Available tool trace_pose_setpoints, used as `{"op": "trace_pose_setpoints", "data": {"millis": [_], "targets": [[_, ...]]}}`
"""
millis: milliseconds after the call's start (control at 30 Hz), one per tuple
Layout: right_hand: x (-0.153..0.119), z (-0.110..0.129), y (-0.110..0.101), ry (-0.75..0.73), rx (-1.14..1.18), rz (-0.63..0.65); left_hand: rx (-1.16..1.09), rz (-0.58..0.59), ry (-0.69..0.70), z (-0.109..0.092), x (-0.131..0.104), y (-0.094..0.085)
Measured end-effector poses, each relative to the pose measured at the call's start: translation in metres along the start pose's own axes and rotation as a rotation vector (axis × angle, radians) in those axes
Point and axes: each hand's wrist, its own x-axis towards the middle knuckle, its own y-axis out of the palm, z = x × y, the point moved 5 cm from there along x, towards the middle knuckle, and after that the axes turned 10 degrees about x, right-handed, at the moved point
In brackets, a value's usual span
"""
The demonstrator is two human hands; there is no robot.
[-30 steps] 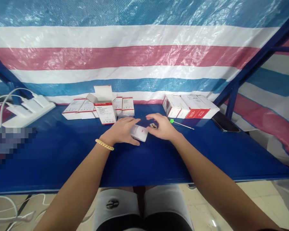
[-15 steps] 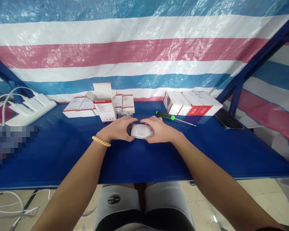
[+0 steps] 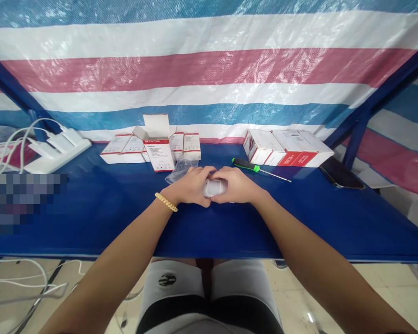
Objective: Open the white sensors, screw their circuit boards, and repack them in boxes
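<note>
Between my two hands, over the middle of the blue table, is a small white device (image 3: 215,188) with a paler rectangular face turned up. My left hand (image 3: 194,186) wraps its left end, and a cream coiled band circles that wrist. My right hand (image 3: 237,185) closes round its right end, thumb and fingers on opposite edges. Both hands hide most of the device. Just beyond my left hand lies a crumpled clear plastic bag (image 3: 181,170). An opened white and red box marked DETECTOR (image 3: 160,155) stands upright behind the bag, its flaps raised.
White boxes (image 3: 115,150) lie at the back left; several more with red panels (image 3: 292,148) stand at the back right. A green and black screwdriver (image 3: 256,168) lies before them. A dark phone (image 3: 341,174) is far right, a white power strip (image 3: 57,150) with plugs far left.
My hands have drawn closer together around the white device, covering more of it. The view has shifted slightly, and more of the plastic bag shows beside my left hand.
</note>
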Motion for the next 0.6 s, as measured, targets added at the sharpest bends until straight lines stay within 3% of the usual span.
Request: {"op": "trace_pose_setpoints", "data": {"millis": [233,467,600], "targets": [[0.0,0.0,-0.002,0.037,0.02,0.036,-0.05,0.052,0.015,-0.005,0.002,0.001],[-0.001,0.008,-0.007,0.15,-0.179,0.056,-0.088,0.114,-0.014,-0.008,0.003,0.0],[-0.003,0.009,-0.011,0.144,-0.081,0.097,-0.161,0.134,0.006,-0.013,0.005,-0.001]]}}
